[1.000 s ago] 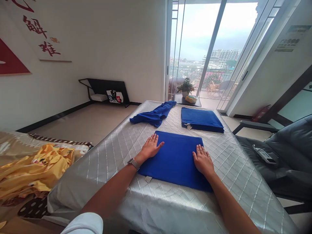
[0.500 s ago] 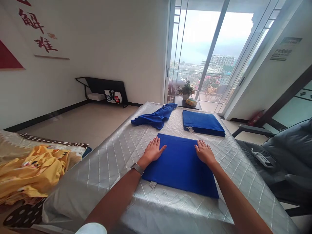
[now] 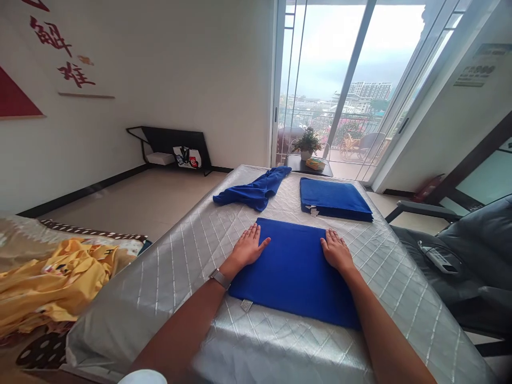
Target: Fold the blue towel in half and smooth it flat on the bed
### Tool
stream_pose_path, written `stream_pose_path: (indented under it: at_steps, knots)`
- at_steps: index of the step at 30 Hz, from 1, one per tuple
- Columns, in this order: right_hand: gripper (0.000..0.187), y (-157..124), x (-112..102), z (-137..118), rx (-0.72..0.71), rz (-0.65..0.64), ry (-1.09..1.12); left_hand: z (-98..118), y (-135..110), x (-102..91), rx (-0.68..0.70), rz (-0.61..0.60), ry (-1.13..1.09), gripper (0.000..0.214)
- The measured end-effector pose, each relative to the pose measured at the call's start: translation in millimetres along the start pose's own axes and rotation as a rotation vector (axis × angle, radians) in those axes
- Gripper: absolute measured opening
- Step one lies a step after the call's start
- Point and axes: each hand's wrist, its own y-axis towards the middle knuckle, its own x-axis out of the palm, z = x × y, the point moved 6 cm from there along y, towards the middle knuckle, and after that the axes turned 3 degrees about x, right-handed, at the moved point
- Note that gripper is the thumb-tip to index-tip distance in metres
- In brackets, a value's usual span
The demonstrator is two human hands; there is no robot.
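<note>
A folded blue towel [image 3: 294,272] lies flat on a silver quilted surface [image 3: 176,272], with a small white tag at its near left edge. On its left edge rests my left hand [image 3: 248,246], fingers stretched out and palm down. My right hand [image 3: 338,249] lies the same way on the towel's right edge. Neither hand grips anything. Beyond, to the right, sits a neat stack of folded blue towels [image 3: 336,197] with white tags. A crumpled blue towel [image 3: 256,191] lies at the far left of the surface.
Yellow printed cloth [image 3: 60,282] is heaped at the left. A dark armchair [image 3: 476,250] with a white power strip [image 3: 439,260] on its seat stands at the right. Past the far edge, a small table [image 3: 298,165] bears a potted plant [image 3: 307,143] in front of glass doors.
Both hands stay on the folded towel in nearly the same pose. The camera view has shifted slightly; the towels lie as before.
</note>
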Motion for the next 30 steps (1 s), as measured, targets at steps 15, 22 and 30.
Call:
stream_pose_path:
  at_steps: [15,22,30]
  knots:
    - [0.064,-3,-4,-4,0.028,0.012,0.079,71,27,-11.9,0.128,-0.068,0.082,0.083]
    - [0.06,-5,-2,-3,-0.021,0.017,-0.012,207,60,16.4,0.446,-0.035,-0.057,0.077]
    - [0.062,0,2,-2,-0.008,0.025,0.004,181,68,29.6,0.312,0.012,-0.051,0.079]
